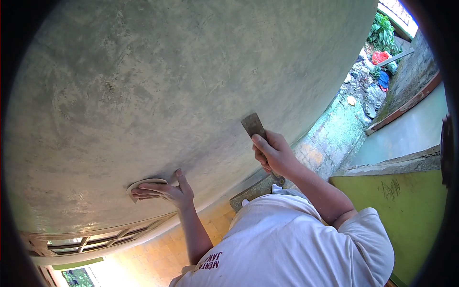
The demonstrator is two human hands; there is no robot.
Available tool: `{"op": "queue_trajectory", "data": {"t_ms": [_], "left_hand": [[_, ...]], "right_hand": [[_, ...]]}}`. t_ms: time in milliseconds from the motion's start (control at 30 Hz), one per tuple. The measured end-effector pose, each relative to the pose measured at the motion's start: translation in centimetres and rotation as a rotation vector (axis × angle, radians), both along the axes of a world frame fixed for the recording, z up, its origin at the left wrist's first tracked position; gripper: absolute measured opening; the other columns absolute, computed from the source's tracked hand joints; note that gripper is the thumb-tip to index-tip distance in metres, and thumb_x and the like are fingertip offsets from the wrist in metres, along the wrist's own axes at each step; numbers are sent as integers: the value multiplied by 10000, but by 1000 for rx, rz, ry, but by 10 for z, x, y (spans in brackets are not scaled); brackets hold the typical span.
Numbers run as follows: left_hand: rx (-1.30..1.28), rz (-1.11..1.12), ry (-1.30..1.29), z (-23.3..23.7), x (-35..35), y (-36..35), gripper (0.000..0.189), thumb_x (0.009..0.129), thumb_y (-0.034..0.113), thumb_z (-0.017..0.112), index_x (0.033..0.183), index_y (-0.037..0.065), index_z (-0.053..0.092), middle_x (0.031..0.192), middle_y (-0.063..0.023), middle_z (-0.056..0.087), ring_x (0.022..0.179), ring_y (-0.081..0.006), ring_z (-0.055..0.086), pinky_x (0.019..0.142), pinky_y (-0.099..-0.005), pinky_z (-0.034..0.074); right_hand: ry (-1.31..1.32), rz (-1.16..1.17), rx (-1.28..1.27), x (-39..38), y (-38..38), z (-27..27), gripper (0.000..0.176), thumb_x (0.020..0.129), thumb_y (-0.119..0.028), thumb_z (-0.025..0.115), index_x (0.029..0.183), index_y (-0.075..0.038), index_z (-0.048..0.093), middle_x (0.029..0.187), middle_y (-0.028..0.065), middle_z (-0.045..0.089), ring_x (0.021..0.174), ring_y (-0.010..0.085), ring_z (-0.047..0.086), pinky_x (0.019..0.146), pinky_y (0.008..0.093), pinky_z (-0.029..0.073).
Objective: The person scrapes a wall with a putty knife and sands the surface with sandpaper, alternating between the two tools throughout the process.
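Observation:
My left hand (169, 192) presses a pale round disc (135, 186) against the grey plastered wall (143, 105). Its fingers lie extended over the disc, the thumb apart and pointing up along the wall; they cover much of the disc. In my right hand (272, 153) is a putty knife (253, 125), gripped with the thumb along it and the broad, dull blade angled up beside the wall. The lower end of its handle (277, 179) pokes out beneath the fist. Patchy, smeared marks cover the wall surface.
A window-like wooden frame (91, 243) runs along the wall's lower left. Orange-yellow tiles (148, 248) spread below. To the right stand a yellow-green low wall (397, 201) and a wet concrete strip (330, 124), with rubble and plastic scraps (381, 58) farther off.

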State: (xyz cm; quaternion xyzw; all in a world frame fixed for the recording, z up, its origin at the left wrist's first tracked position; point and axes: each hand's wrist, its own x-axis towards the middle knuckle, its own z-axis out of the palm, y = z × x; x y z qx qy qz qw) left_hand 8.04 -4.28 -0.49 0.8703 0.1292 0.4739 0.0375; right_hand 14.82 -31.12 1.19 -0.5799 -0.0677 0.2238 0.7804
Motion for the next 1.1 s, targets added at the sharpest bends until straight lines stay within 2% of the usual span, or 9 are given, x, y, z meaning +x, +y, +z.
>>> {"op": "queue_trajectory", "data": {"t_ms": [100,300,400,533,633,733,800,933,1100], "left_hand": [[0,-1,-13,0,1,1,991,872,450,543,1416,-51,-116,1473,-277,-184,1366,-411,-192,1059,-543,-140],[1,10,-13,-1,-3,-1,992,869,446,548,1418,-51,-111,1474,-278,-180,1366,-415,-188,1055,-551,-138],[6,6,-15,-1,-1,-1,992,867,444,551,1418,-51,-109,1474,-278,-178,1366,-417,-186,1054,-554,-137],[17,6,-18,-2,0,-3,993,865,441,555,1419,-51,-106,1475,-279,-176,1366,-420,-183,1052,-559,-136],[30,2,-29,-1,-2,-3,993,864,439,558,1420,-51,-103,1475,-279,-173,1366,-422,-181,1050,-563,-135],[43,0,-35,-2,-1,2,993,863,437,560,1421,-51,-101,1476,-279,-172,1366,-423,-180,1049,-565,-134],[44,-3,-36,-6,0,5,1000,860,443,562,1420,-50,-104,1474,-282,-175,1364,-426,-183,1047,-569,-135],[49,-7,-16,-12,-4,8,1012,855,454,565,1419,-48,-109,1469,-287,-182,1360,-433,-188,1043,-576,-136],[57,5,-9,-14,-4,12,1028,849,469,569,1418,-46,-115,1464,-294,-190,1355,-442,-196,1038,-586,-138]], "right_hand": [[55,72,-101,-12,-6,-9,328,979,-320,426,810,-41,458,515,-22,404,389,55,360,363,231,324],[-34,30,24,6,7,19,321,978,-320,439,820,-40,452,550,-8,422,397,62,380,373,235,346],[16,43,-20,-7,1,7,332,976,-328,443,819,-36,453,552,-4,426,399,64,381,372,237,346],[23,113,-70,-3,3,19,339,975,-338,445,821,-37,452,552,-4,430,403,65,384,372,235,345],[-149,44,-4,15,12,44,339,973,-345,447,821,-42,453,550,-6,431,406,65,394,374,232,346],[-89,60,64,-2,15,45,338,971,-348,449,825,-44,458,550,-6,431,407,65,399,379,232,352],[7,101,7,-13,10,42,341,969,-354,454,832,-42,461,553,-6,433,408,65,398,386,235,362],[-42,66,93,7,17,59,335,973,-330,441,807,-39,466,540,1,438,388,75,397,365,245,350],[11,73,96,-14,14,54,349,967,-364,458,847,-36,459,567,-2,440,406,67,401,384,240,359]]}}
